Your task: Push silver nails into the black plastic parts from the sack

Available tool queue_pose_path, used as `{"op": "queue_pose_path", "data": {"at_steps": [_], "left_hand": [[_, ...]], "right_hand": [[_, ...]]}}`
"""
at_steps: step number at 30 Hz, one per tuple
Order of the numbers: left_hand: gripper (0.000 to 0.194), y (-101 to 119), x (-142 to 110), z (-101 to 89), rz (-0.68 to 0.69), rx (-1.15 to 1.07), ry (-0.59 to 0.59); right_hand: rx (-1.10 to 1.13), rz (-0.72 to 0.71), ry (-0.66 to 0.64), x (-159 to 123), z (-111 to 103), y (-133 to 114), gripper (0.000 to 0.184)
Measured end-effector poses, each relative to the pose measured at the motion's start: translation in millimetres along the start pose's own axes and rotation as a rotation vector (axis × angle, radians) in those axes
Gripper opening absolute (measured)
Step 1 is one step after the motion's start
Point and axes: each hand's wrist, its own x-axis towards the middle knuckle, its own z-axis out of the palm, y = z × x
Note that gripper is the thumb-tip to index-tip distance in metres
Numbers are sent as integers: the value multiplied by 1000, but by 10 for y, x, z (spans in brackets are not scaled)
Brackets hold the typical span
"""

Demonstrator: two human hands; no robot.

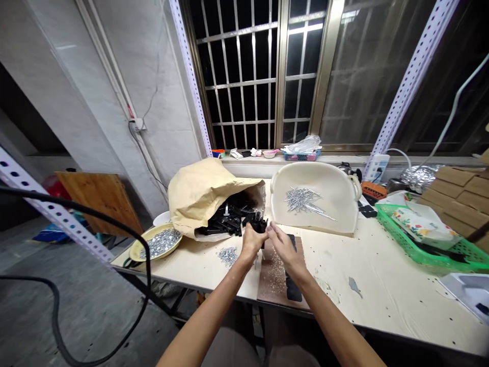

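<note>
Head camera: Hands meet over a cluttered table (382, 300), the left grip (250, 243) wrapped around a bundle of black parts (260, 223), the right grip (284, 248) half-curled at its right side; whether the right fingertips pinch a part cannot be told. Such loose pieces seem to call for a steady left hold, firm without squeezing them askew, with the right thumb and fingertips left free for fine work. Keeping both hands low would probably limit the scatter of anything dropped. The bundle sits at the left fingertips, between the two grips. Just below the right grip lies a brown board (272, 288) bearing flat black pieces (293, 291); just left of the left grip, a pile of small metal pieces (228, 256). Beyond the left grip, a paper bag (202, 188) gapes over more black parts (227, 219); beyond the right, a white tray (321, 220) holds silver pins (303, 200). Farthest off stands a barred window (244, 76).
</note>
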Motion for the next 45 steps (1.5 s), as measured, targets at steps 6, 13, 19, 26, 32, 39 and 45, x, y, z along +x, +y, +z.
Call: {"op": "queue_pose_path", "data": {"at_steps": [6, 13, 19, 26, 32, 39, 45], "left_hand": [[53, 2, 52, -132, -215, -169, -340], [51, -18, 163, -346, -398, -319, -305], [49, 2, 203, -437, -362, -372, -261], [51, -85, 288, -390, -184, -334, 2], [40, -86, 362, -361, -7, -342, -31], [57, 9, 388, -413, 305, 12, -51], [45, -3, 304, -341, 59, -175, -107]], "right_hand": [[214, 61, -35, 362, 128, 184, 52], [234, 114, -64, 488, 194, 347, 48], [95, -69, -57, 591, 242, 313, 38], [98, -98, 94, 736, 456, 439, 43], [151, -135, 91, 750, 567, 370, 50], [180, -103, 11, 802, 590, 185, 65], [128, -127, 22, 749, 550, 179, 54]]}}
